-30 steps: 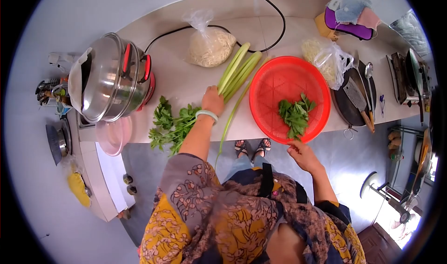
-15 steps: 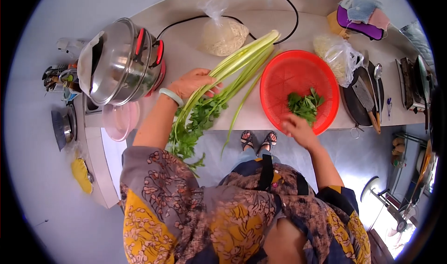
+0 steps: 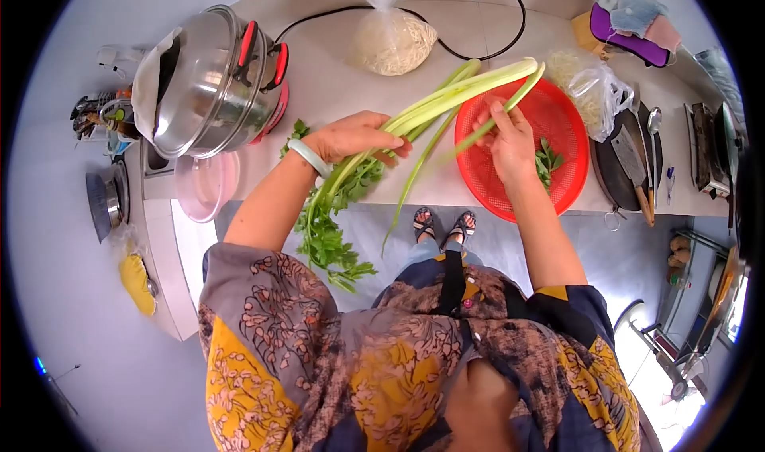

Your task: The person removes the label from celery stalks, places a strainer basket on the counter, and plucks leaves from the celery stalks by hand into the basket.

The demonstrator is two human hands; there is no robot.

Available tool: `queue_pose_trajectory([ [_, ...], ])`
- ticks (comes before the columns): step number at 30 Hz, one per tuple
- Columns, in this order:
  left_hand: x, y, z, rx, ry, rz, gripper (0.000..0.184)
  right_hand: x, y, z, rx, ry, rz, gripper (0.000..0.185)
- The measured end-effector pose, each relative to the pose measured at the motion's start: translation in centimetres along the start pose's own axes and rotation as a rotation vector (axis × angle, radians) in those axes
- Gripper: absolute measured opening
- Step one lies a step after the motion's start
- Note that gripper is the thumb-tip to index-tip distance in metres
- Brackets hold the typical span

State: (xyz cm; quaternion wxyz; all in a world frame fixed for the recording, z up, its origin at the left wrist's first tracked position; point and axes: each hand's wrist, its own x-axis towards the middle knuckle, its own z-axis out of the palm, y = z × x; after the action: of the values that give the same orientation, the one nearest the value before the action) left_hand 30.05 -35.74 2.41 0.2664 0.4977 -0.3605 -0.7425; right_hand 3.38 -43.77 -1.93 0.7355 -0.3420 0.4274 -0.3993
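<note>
My left hand (image 3: 360, 139), with a pale bangle at the wrist, is wrapped round a bunch of celery (image 3: 446, 97). Its pale stalk ends point up and right, and its leafy tops (image 3: 331, 241) hang over the counter's front edge. Over the red colander (image 3: 575, 169), my right hand (image 3: 508, 143) pinches a single celery stalk (image 3: 526, 89), which slants down towards the bunch and blurs at its lower end. Some green leaves (image 3: 547, 161) lie in the colander, partly hidden by my right forearm. One thin stalk (image 3: 410, 182) dangles apart from the bunch.
A steamer pot (image 3: 211, 85) stands at the left, beside a pink basin (image 3: 205, 185). Bagged noodles (image 3: 393, 44) lie at the back. Right of the colander are another plastic bag (image 3: 598, 93), a cleaver (image 3: 629, 161) on a dark pan, and a stove (image 3: 705, 145).
My right hand has risen from the leaves in the colander and now grips a celery stalk. The bunch has shifted right, its ends now over the colander's rim.
</note>
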Motion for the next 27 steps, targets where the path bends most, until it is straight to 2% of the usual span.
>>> queue_pose_trajectory([
  [3, -1.1, 0.5, -3.3, 0.054, -0.058, -0.156, 0.018, -1.4, -0.2, -1.2, -0.199, 0.053, 0.061, 0.025],
  [4, -2.0, 2.2, -2.6, 0.18, 0.051, -0.198, 0.017, -1.6, 0.0, -1.7, -0.252, 0.046, 0.069, 0.024],
  [7, -2.3, 2.2, -3.6, 0.225, 0.09, -0.19, 0.016, -1.8, 0.6, -2.4, -0.291, 0.006, 0.121, 0.017],
  [9, -2.3, 3.1, -3.8, 0.294, 0.106, -0.176, 0.015, -1.1, -0.2, -2.5, -0.416, 0.051, 0.071, 0.016],
  [12, -3.3, 5.6, -3.5, 0.289, 0.136, -0.175, 0.015, 0.8, -1.7, -5.3, -0.683, 0.018, -0.129, 0.016],
  [15, -4.0, 6.7, -4.0, 0.308, 0.141, -0.17, 0.016, 1.6, -3.3, -6.6, -0.871, -0.012, -0.181, 0.016],
  [16, -4.4, 6.8, -4.1, 0.308, 0.136, -0.175, 0.017, 2.3, -2.8, -7.6, -0.956, -0.021, -0.162, 0.018],
  [19, -6.4, 8.0, -4.7, 0.38, 0.141, -0.247, 0.018, 2.8, -1.7, -10.0, -1.5, -0.096, -0.314, 0.02],
  [22, -10.2, 9.2, -5.6, 0.427, 0.208, -0.298, 0.019, 3.0, -3.4, -14.2, -1.759, -0.221, -0.236, 0.02],
  [25, -14.0, 9.0, -6.9, 0.321, 0.248, -0.23, 0.02, 2.4, -6.5, -14.5, -1.256, -0.099, 0.008, 0.018],
  [27, -14.9, 7.3, -6.8, 0.257, 0.296, -0.197, 0.024, 2.0, -7.5, -11.7, -0.918, -0.105, 0.112, 0.017],
])
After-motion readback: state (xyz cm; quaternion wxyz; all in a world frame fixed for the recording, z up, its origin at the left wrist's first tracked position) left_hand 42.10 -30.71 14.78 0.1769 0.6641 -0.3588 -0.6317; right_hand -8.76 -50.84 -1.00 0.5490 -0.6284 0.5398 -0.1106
